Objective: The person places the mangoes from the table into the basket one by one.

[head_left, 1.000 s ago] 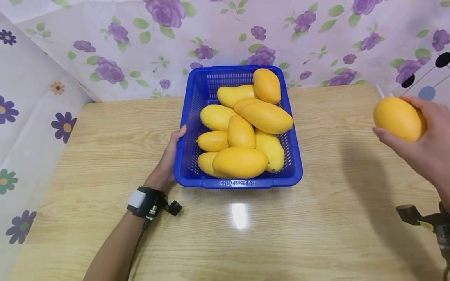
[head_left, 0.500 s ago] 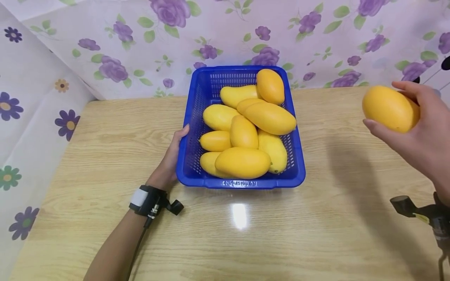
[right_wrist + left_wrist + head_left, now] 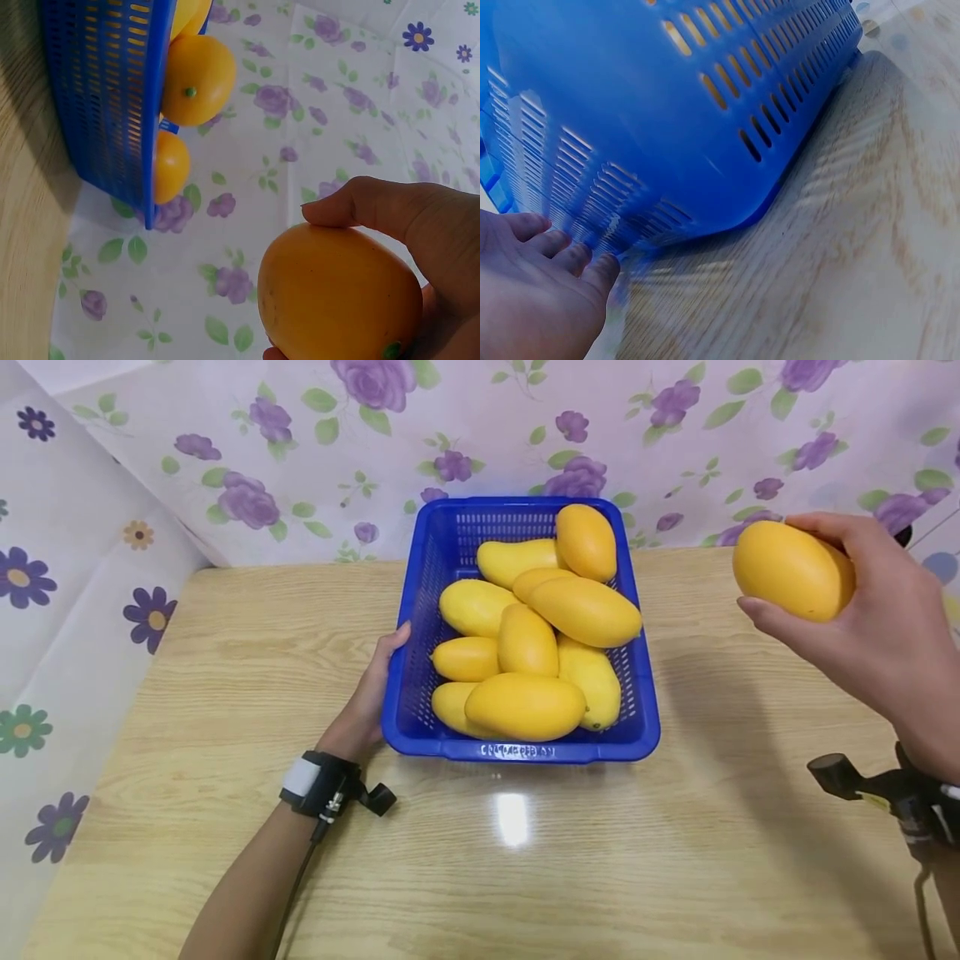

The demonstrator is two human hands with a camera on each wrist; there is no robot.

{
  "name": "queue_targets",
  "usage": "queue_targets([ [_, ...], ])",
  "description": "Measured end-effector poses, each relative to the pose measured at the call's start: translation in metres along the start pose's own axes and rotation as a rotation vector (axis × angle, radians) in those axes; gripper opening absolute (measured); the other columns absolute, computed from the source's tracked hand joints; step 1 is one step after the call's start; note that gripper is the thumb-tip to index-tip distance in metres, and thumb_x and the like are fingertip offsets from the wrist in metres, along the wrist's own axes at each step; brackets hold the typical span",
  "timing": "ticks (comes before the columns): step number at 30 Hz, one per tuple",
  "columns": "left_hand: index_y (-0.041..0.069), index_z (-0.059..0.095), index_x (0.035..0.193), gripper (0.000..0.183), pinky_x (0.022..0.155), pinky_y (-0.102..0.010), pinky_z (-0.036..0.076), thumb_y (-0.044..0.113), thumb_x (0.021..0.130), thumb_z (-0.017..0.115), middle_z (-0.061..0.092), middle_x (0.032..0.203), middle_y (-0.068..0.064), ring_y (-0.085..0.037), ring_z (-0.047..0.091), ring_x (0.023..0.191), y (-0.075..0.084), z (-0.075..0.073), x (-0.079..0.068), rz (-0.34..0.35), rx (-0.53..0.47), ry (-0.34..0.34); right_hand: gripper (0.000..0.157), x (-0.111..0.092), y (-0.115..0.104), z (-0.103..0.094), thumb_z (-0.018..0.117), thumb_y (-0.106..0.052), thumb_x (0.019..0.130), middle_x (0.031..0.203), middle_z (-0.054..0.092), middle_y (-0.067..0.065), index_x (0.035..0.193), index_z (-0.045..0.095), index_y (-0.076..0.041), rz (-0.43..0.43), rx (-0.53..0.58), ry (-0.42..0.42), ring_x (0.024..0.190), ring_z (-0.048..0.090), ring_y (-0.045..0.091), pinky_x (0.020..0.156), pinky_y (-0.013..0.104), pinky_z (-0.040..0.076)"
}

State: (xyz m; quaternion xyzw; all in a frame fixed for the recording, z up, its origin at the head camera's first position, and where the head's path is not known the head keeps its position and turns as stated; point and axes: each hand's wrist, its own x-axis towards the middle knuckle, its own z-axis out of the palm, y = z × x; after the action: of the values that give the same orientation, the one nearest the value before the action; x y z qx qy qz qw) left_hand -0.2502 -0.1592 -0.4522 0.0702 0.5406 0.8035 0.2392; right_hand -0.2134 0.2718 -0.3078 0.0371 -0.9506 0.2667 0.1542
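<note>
A blue plastic basket full of yellow mangoes stands on the table in the head view. My left hand rests against its left side, thumb at the rim. In the left wrist view, the fingers lie against the slotted outer wall. My right hand holds a single mango in the air, right of the basket, with thumb and fingers around it. The right wrist view shows this held mango close up, with a small green stem spot, apart from the basket.
The wooden table reaches back to a floral sheet hung behind the basket. Another flowered sheet borders the left side. A mango leans over the basket's right rim. Cables run along both forearms.
My right hand has carried the mango leftward, closer to the basket. The left hand stays at the basket's side; the head view has shifted slightly.
</note>
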Motion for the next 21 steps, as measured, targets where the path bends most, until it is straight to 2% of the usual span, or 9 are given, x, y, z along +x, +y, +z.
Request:
queue_targets([
  [11,0.027,0.017,0.159,0.067,0.107,-0.045,0.035,0.056,0.101,0.031,0.026,0.157,-0.013,-0.026,0.038,0.135,0.0,-0.002,0.001,0.019,0.001,-0.011,0.079,0.006,-0.011,0.01,0.08,-0.022,0.079,0.139,0.051,0.017,0.149,0.043,-0.016,-0.088,0.035,-0.008,0.104,0.047,0.041,0.073,0.016,0.029],
  [18,0.026,0.018,0.159,0.068,0.105,-0.046,0.037,0.058,0.1,0.03,0.033,0.153,-0.009,-0.026,0.039,0.135,0.0,-0.002,0.001,0.0,0.01,-0.006,0.079,0.01,-0.02,0.017,0.082,-0.026,0.078,0.138,0.053,0.015,0.148,0.046,-0.017,-0.092,0.049,-0.036,0.101,0.045,0.036,0.071,0.026,0.033],
  [21,0.026,0.018,0.159,0.068,0.106,-0.047,0.036,0.058,0.1,0.03,0.034,0.153,-0.009,-0.026,0.039,0.135,-0.001,-0.002,0.001,-0.004,0.014,-0.008,0.079,0.012,-0.023,0.021,0.082,-0.026,0.078,0.139,0.052,0.013,0.148,0.046,-0.017,-0.124,0.062,-0.047,0.1,0.046,0.034,0.07,0.025,0.034],
])
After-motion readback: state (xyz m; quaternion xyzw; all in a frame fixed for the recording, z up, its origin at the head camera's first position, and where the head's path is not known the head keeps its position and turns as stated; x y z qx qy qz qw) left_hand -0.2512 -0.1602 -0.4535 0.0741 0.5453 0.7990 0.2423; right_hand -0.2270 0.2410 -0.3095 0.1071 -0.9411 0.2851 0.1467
